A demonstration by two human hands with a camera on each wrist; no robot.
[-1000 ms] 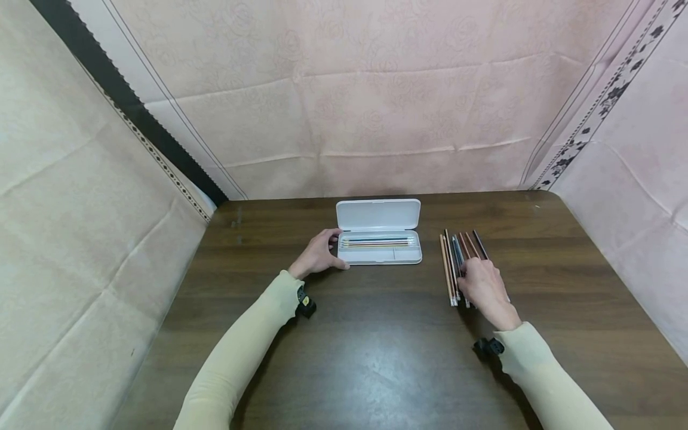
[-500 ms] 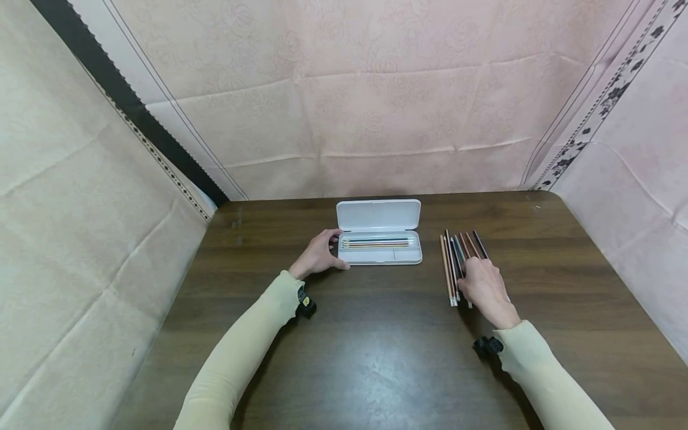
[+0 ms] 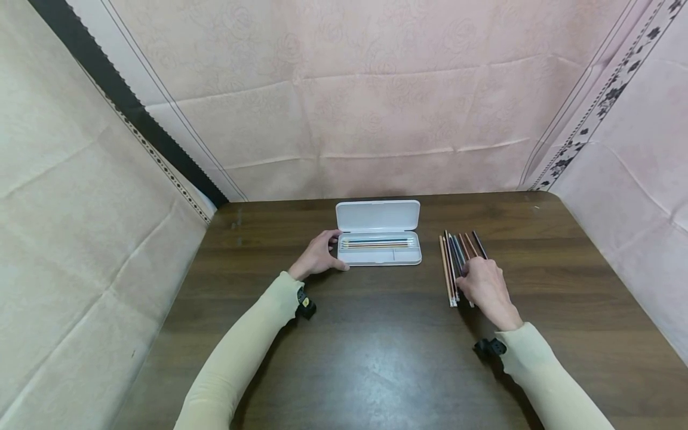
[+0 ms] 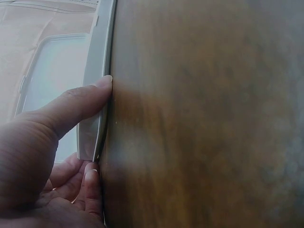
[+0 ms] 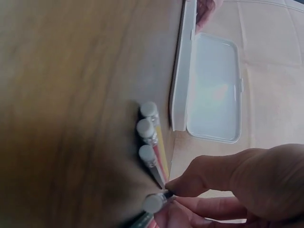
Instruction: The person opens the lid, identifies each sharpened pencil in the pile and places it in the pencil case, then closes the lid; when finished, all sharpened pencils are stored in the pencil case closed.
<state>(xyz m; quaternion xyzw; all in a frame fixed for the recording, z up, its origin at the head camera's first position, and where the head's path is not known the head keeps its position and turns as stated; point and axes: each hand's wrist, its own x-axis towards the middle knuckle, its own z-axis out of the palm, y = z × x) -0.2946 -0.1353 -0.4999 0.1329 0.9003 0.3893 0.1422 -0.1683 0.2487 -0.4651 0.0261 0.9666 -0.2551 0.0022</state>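
In the head view my left hand (image 3: 319, 254) grips the left end of a white pencil case (image 3: 368, 256) whose lid is raised at the back. The left wrist view has the thumb (image 4: 88, 102) along the case's front wall and the other fingers at its end. Several pencils (image 3: 376, 243) lie lengthwise in the case. Over the row of loose pencils (image 3: 447, 269) at the right, my right hand (image 3: 485, 286) pinches a dark pencil (image 5: 154, 203) with a white eraser, thumb against fingers. The hand hides part of that row.
Three more white-eraser pencils (image 5: 148, 128) lie beside the pinched one in the right wrist view. Brown wooden table (image 3: 344, 346) extends in front of the case. Pale patterned cloth (image 3: 376, 119) hangs behind the table and at both sides.
The eraser end of one pencil by my right thumb has shifted slightly right, away from its neighbours. My left hand and the pencil case stay put.
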